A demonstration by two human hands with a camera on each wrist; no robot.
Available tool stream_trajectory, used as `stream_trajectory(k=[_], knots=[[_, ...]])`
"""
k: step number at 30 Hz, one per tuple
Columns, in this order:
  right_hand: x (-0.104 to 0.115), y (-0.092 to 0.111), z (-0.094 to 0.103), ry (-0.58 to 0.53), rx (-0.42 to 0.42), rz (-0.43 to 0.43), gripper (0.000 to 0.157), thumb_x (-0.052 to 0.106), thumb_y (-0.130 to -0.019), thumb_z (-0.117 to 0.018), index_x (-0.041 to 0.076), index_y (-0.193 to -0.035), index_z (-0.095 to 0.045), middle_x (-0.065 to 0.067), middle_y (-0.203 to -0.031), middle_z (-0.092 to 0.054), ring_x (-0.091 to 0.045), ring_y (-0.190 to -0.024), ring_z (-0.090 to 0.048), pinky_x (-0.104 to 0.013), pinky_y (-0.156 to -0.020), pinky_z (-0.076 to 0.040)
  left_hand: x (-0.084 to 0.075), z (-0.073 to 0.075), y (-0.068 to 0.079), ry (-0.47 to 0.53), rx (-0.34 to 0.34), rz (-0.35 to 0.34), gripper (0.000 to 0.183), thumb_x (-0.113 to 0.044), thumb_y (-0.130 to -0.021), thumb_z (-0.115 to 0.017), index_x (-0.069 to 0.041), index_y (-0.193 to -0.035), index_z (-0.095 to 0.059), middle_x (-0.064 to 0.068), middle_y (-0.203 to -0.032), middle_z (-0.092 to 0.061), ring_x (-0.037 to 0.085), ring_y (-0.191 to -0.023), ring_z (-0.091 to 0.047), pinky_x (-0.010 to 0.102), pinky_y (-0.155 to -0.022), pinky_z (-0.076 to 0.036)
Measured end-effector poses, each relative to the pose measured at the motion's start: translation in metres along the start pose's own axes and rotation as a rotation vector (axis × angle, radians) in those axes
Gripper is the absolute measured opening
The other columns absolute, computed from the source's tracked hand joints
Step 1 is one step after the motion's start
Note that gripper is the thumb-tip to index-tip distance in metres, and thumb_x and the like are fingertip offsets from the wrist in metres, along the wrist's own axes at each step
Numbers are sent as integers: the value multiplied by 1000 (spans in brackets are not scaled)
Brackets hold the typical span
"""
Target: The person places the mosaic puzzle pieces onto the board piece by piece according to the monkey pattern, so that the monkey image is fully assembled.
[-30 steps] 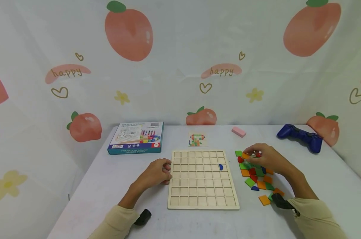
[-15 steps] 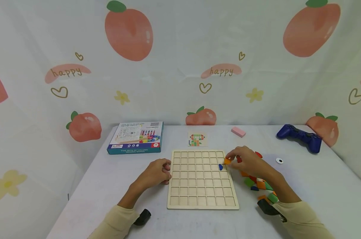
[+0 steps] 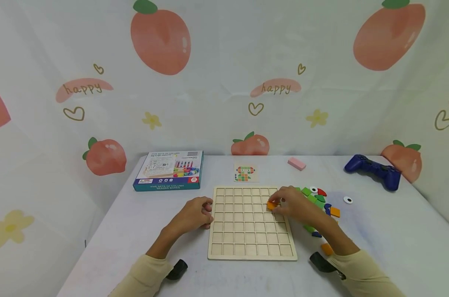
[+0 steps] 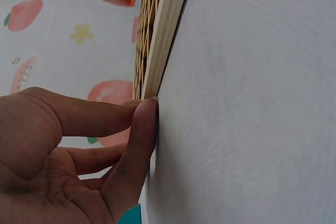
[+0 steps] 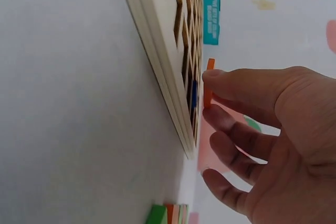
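A wooden grid board (image 3: 246,238) lies flat on the table. My left hand (image 3: 194,215) holds its left edge, thumb and fingertips meeting at the rim (image 4: 157,72) in the left wrist view. Between thumb and fingers, my right hand (image 3: 298,206) pinches an orange square tile (image 3: 271,205) above the board's upper right part. In the right wrist view the orange tile (image 5: 209,85) appears edge-on, slightly off the board, and a blue piece (image 5: 193,94) sits in a cell close by. From the head view that blue piece is hidden.
Loose green, orange, red and blue pieces (image 3: 334,212) lie right of the board, partly under the right arm. Behind the board is a pattern card (image 3: 246,173). Around them are a boxed set (image 3: 168,171), a pink block (image 3: 296,163) and a blue game controller (image 3: 373,170).
My right hand has carried the orange tile left from the loose pieces to over the board, uncovering some pieces and a white eye piece. The left hand stays at the board's edge.
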State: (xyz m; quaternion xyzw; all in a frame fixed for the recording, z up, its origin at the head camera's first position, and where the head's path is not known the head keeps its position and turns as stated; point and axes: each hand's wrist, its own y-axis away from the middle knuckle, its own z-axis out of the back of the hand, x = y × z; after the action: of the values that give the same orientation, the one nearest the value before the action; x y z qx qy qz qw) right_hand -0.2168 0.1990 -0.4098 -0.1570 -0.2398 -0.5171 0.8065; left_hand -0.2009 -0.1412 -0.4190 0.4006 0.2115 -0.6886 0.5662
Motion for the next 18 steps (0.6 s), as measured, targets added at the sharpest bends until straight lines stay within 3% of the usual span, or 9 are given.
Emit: stream_trajectory(k=[9,18], knots=[[3,-2,-6,63,-9,41,26,16,-92,-82,9,-116,-79,3,-103,-69,-21,-102,-57,-36,-85,-53,-2,0,1,9,-4,9,53,1,-89,-77,8,-139,-60,9,-104,-62,17,-85,-63,30,-74,-63],[6,-2,-6,45,-30,67,26,13,-91,-83,9,-116,-78,3,-100,-69,-20,-100,-57,-37,-84,-51,-2,0,2,0,-8,1,52,1,-89,-77,9,-138,-60,9,-104,-62,17,-84,-62,30,-75,-63]])
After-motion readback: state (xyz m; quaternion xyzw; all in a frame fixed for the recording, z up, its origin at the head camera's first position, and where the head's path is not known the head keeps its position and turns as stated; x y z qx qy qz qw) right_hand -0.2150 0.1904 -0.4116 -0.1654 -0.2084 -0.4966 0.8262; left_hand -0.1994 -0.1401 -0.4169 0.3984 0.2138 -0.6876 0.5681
